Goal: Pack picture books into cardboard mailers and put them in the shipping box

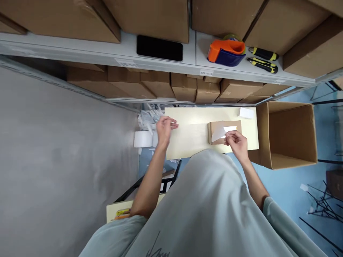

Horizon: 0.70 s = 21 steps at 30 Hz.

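A small brown cardboard box point(214, 126) lies on the cream tabletop point(187, 142). On its top is a white label point(232, 128), partly covered by my fingers and a thin white paper slip point(218, 134). The slip curls up over the box; whether it is a label or its backing I cannot tell. My right hand point(238, 143) pinches the slip's right end between thumb and fingers. Over the table's left end, my left hand point(165, 130) is held with loosely stretched fingers and nothing in them. A small white carton or stack point(245, 113) sits at the table's back right.
A large open carton point(292, 134) stands right of the table. White rolls point(143, 139) and crumpled scraps lie at its left. The shelf above holds cartons, a phone point(159, 48), an orange tape dispenser point(227, 53) and two cutters point(263, 54). A grey wall point(66, 153) rises left.
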{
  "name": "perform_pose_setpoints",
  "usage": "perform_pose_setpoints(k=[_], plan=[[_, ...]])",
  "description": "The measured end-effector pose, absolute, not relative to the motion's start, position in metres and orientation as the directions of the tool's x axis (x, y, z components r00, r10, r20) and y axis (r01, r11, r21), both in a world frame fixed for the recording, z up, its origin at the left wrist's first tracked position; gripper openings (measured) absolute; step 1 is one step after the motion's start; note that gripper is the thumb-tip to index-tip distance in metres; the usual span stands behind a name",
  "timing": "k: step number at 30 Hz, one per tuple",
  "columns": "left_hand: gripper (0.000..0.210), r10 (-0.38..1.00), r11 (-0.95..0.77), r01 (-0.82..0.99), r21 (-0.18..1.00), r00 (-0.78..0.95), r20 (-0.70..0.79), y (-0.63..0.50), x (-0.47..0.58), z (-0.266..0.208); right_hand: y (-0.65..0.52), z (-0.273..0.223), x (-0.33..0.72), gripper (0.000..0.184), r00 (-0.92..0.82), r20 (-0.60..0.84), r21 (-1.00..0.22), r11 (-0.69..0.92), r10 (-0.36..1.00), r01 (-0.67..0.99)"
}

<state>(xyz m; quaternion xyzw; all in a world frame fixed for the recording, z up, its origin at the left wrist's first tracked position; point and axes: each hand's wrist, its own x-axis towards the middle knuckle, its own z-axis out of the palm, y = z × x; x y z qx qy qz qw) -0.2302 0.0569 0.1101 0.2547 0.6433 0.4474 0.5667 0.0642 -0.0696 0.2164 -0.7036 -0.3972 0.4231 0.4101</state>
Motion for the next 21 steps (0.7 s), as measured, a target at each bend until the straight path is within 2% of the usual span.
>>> perform_pose_setpoints(k=[2,4,7,11,14,18,21], plan=[[0.029,0.852,0.519,-0.197,0.832,0.048,-0.521,0.037,-0.185,0.12,-0.072,0.22,0.062,0.043,0.325,-0.24,-0.901,-0.334,0.915,0.275],[0.041,0.812,0.573,-0.208,0.793,0.277,-0.514,0.021,-0.152,0.132,-0.078,0.223,0.063,0.04,0.301,-0.171,-0.872,-0.287,0.938,0.397],[0.059,0.742,0.635,-0.217,0.741,0.437,-0.508,0.009,-0.126,0.148,-0.09,0.225,0.069,0.03,0.222,-0.052,-0.808,-0.171,0.974,0.564],[0.06,0.735,0.624,-0.168,0.763,0.459,-0.499,0.009,-0.114,0.157,-0.11,0.217,0.086,0.025,0.141,0.071,-0.763,-0.038,0.987,0.646],[0.055,0.746,0.603,-0.111,0.79,0.427,-0.51,0.005,-0.105,0.157,-0.122,0.207,0.102,0.024,0.126,0.076,-0.741,-0.028,0.989,0.67],[0.056,0.772,0.577,-0.074,0.813,0.375,-0.513,-0.011,-0.083,0.151,-0.129,0.193,0.127,0.027,0.163,-0.08,-0.775,-0.164,0.983,0.61],[0.059,0.794,0.547,-0.047,0.836,0.345,-0.5,-0.028,-0.063,0.145,-0.127,0.18,0.149,0.038,0.264,-0.247,-0.819,-0.347,0.932,0.457]])
